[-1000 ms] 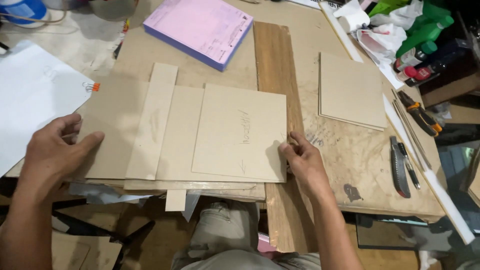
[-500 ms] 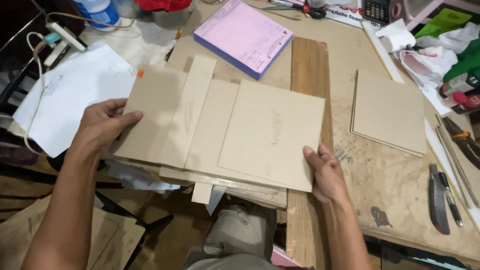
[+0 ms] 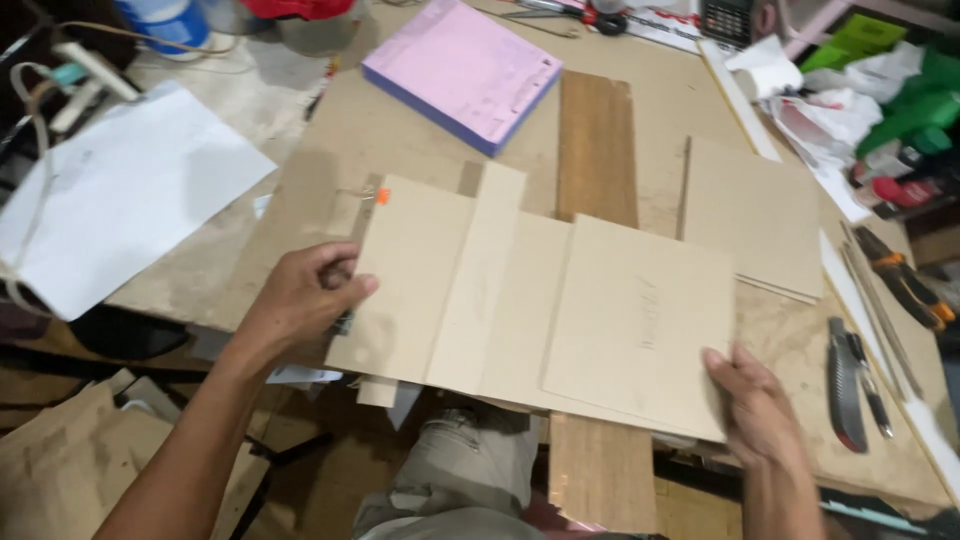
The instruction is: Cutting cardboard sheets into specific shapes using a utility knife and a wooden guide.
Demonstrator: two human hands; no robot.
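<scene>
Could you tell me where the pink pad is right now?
The pink pad lies at the table's far side, top centre of the head view, just left of the dark wooden plank.

The stacked boards (image 3: 545, 310) overhang the tabletop's (image 3: 330, 130) near edge, across a plank (image 3: 597, 150). A pad (image 3: 462, 70) lies behind them, a paper sheet (image 3: 120, 215) left, another board pile (image 3: 755, 215) and knives (image 3: 855, 385) right.

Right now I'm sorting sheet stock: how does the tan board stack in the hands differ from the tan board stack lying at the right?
The held stack is gripped by the left hand and right hand; the right-hand stack lies untouched. The held stack is fanned, uneven pieces overhanging the table edge; the right-hand stack is squared and sits wholly on the table. Both are flat tan boards.
</scene>
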